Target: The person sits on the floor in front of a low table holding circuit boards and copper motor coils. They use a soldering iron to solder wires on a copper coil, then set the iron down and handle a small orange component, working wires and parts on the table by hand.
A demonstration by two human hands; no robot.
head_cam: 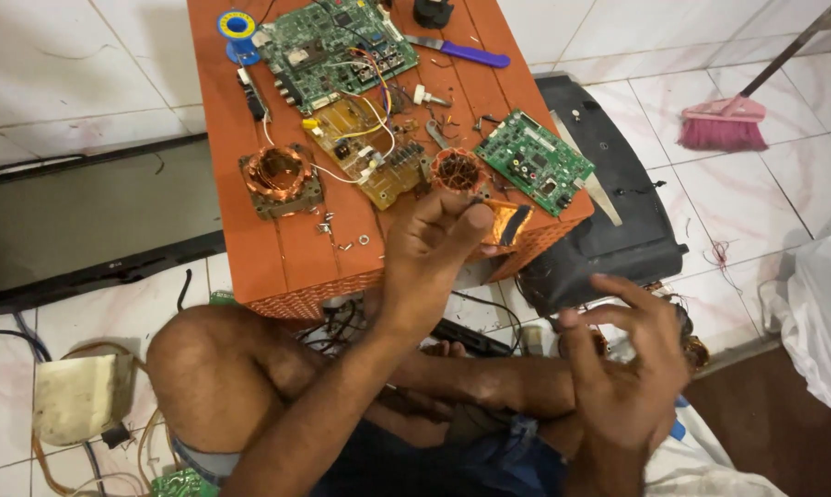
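Note:
My left hand (429,253) is raised in front of the orange table (277,253), its thumb and fingers pinched on a small coil wrapped in orange tape (511,224). Just behind it on the table lies a small round copper coil (459,170). My right hand (629,368) hovers lower right above my lap, fingers curled and apart, with nothing visible in it. A larger copper-wound stator (275,180) sits on the table's left side. Tiny screws (342,237) lie scattered near the front edge.
The table also carries a large green circuit board (337,46), a tan board (369,147), a small green board (535,161), a blue solder spool (238,28) and a purple-handled knife (461,52). A black plastic cover (609,212) lies on the right, a dark screen panel (84,221) on the left, and a pink broom (724,124) behind.

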